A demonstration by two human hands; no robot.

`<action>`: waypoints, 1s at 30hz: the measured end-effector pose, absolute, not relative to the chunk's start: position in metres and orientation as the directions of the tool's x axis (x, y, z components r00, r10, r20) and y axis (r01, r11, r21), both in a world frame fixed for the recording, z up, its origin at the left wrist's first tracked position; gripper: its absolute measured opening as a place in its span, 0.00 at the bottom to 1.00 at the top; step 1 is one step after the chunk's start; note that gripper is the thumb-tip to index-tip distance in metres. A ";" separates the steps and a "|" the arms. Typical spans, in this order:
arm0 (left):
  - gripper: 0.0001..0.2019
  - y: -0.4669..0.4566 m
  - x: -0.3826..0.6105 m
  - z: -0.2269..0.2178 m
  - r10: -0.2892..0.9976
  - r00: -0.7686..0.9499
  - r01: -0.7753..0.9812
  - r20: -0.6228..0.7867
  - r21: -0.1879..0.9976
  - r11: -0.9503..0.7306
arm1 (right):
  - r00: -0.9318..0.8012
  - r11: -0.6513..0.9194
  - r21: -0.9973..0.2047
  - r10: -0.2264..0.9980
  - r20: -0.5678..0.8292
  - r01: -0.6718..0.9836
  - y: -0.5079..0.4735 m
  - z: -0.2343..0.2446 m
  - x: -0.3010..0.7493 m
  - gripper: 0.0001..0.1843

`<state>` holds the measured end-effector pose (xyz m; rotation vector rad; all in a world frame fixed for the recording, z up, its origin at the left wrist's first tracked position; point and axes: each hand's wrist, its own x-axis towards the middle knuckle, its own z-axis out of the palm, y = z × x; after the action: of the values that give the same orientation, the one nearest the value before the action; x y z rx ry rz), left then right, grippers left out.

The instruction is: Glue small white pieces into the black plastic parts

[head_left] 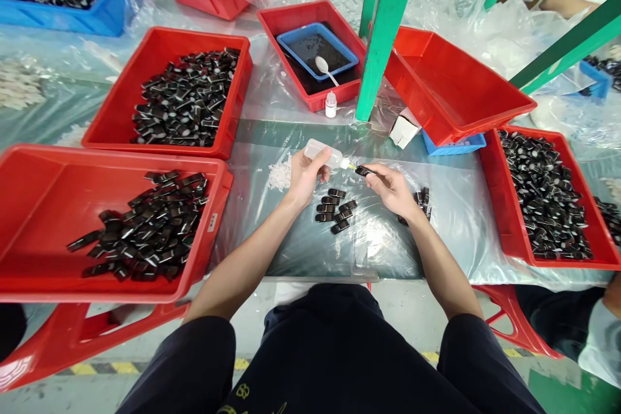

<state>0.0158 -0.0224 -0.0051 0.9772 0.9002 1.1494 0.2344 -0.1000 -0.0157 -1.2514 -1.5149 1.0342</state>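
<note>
My left hand (306, 174) is closed around a translucent squeeze bottle (322, 152), tipped on its side with its nozzle toward the right. Pinched in my right hand (389, 186) is a small black plastic part (363, 171). The nozzle tip is at the near end of that part; whether they touch I cannot tell. Below, on the plastic-covered table, lies a group of several similar black parts (336, 208). More black parts (425, 200) lie beside my right wrist, some of them hidden by it. A pile of small white bits (280, 174) is left of my left hand.
Red bins of black parts stand left (220, 207), back left (155, 35) and right (533, 259). A green post (376, 45) rises behind my hands, near a small white bottle (330, 105), a blue tray (291, 35) with a white spoon (322, 65), and a tilted red bin (456, 77).
</note>
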 end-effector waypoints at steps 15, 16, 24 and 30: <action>0.29 -0.022 0.014 -0.007 0.979 0.192 -0.319 -0.066 0.939 0.126 | -0.090 0.130 -0.962 0.990 0.111 0.240 -0.100 -0.014 0.235 0.32; 0.29 -0.022 0.014 -0.007 0.979 0.193 -0.320 -0.060 0.940 0.120 | -0.091 0.131 -0.961 0.990 0.112 0.243 -0.100 -0.014 0.235 0.31; 0.29 -0.023 0.014 -0.004 0.980 0.190 -0.310 -0.060 0.943 0.117 | -0.102 0.141 -0.962 0.988 0.119 0.235 -0.100 -0.013 0.235 0.31; 0.29 -0.023 0.013 -0.004 0.979 0.195 -0.306 -0.053 0.945 0.112 | -0.096 0.137 -0.962 0.988 0.117 0.235 -0.100 -0.013 0.234 0.31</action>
<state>0.0133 -0.0234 -0.0036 0.9954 0.8812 1.1495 0.2342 -0.0997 -0.0129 -1.2466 -1.5058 1.0460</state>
